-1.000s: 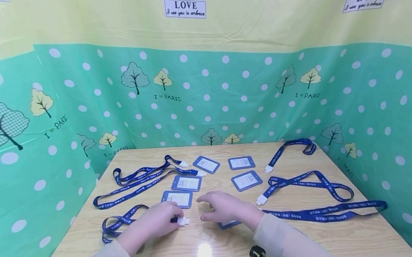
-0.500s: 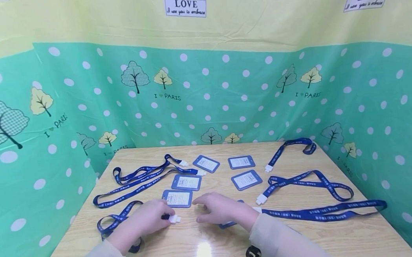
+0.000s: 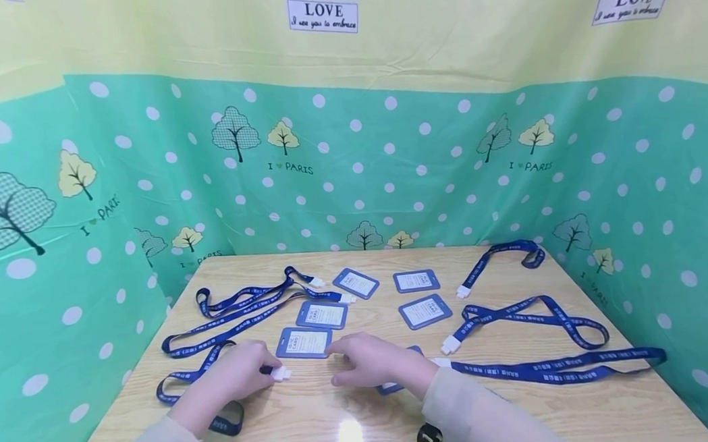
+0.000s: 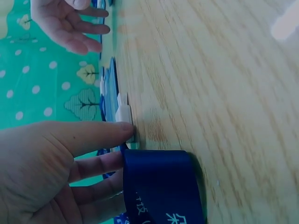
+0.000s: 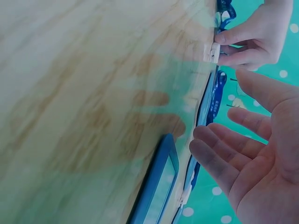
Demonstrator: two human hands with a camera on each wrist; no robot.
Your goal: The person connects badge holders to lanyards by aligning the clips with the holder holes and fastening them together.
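A blue plastic-framed rectangular card holder (image 5: 156,184) lies on the pale wood-grain bench (image 5: 60,93). Right of the holder, the bare right hand (image 5: 261,158) has slightly bent fingers (image 5: 212,161). Well above the holder, the bare left hand (image 5: 259,35) pinches a small white plastic clip (image 5: 215,52). Green white-dotted cloth (image 5: 205,210) hangs behind the holder.

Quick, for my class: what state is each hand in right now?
Left hand: closed, pinching the white plastic clip of a flat blue lanyard with white lettering.
Right hand: open, holding nothing.
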